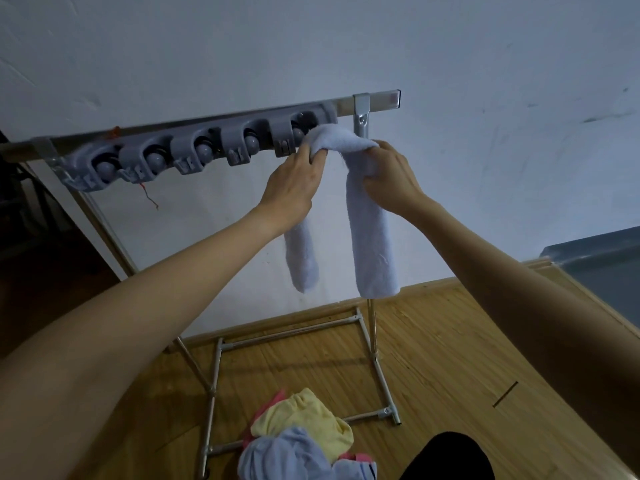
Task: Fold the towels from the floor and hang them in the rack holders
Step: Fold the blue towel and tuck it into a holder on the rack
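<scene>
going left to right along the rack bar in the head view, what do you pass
Red thread → gray holder strip → left hand → white towel → right hand → bar end

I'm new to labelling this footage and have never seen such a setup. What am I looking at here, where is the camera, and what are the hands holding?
There is no robot: one camera worn on a person's head looks forward and down. The left hand and right hand both grip a folded white towel, bent over with its two ends hanging down, right at the last of the grey holders on a metal rack. On the wooden floor lies a pile of towels, not yet folded.
</scene>
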`<state>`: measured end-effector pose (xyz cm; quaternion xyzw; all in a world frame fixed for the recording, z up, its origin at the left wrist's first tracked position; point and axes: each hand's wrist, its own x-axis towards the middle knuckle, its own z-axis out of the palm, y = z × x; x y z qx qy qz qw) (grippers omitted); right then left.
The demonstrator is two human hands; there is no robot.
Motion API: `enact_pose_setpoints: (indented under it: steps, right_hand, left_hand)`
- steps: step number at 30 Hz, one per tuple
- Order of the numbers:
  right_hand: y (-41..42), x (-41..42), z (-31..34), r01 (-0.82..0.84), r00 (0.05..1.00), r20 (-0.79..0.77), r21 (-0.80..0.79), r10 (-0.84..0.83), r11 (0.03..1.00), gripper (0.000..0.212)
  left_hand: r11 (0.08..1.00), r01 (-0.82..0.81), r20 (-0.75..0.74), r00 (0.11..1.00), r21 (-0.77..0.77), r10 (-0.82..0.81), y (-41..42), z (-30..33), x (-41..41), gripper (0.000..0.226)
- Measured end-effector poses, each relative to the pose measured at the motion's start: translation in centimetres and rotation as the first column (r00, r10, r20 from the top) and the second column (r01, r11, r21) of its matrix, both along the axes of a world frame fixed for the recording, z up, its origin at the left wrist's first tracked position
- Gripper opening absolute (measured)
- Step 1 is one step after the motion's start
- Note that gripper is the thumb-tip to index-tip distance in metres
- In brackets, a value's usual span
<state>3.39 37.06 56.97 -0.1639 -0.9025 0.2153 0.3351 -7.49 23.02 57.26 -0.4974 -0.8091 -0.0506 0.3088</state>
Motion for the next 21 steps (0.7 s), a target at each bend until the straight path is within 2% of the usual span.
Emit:
enact_pose_setpoints:
  steps: [4,7,10,13,16,19,21]
  right_hand:
    - [-0.5,-0.1,-1.7,0.016,0.999,-0.038,0.022,-0.016,1.000,0.043]
    - [-0.7,0.0,-2.9,0.012,0.994,-0.110,0.059,-0.005,0.998,0.035]
    - [-0.7,0.0,-4.7,-0.026,0.988,-0.145,0.113,0.042,0.993,0.039]
    - [-0.8,0.1,-7.0,-0.045,0.987,-0.144,0.155,0.068,0.987,0.052]
    - [-1.1,0.2,-9.1,-0.106,0.960,-0.254,0.048,0.115,0.993,0.065]
    - [-0.7,-0.2,-11.0,-0.043,0.942,-0.334,-0.142,-0.007,0.989,0.073]
    - [-0.1,-0.4,-12.0,-0.010,0.956,-0.287,-0.238,-0.060,0.971,0.058]
  left_hand:
    - [0.999,0.047,-0.048,0.998,-0.018,-0.047,-0.5,-2.1,-0.4,0.067]
    - [0.987,0.160,0.021,0.987,0.023,-0.161,-0.8,-3.1,0.0,0.058]
    - [0.966,0.229,0.110,0.964,0.123,-0.242,-0.8,-4.0,0.7,0.044]
    - [0.932,0.263,0.200,0.928,0.248,-0.315,-0.7,-5.0,1.2,0.041]
    - [0.872,0.276,0.286,0.867,0.404,-0.407,-0.5,-6.1,1.7,0.050]
    - [0.790,0.248,0.388,0.765,0.561,-0.515,-0.6,-7.8,2.2,0.066]
    - [0.802,0.181,0.455,0.743,0.570,-0.491,-1.1,-9.7,2.1,0.070]
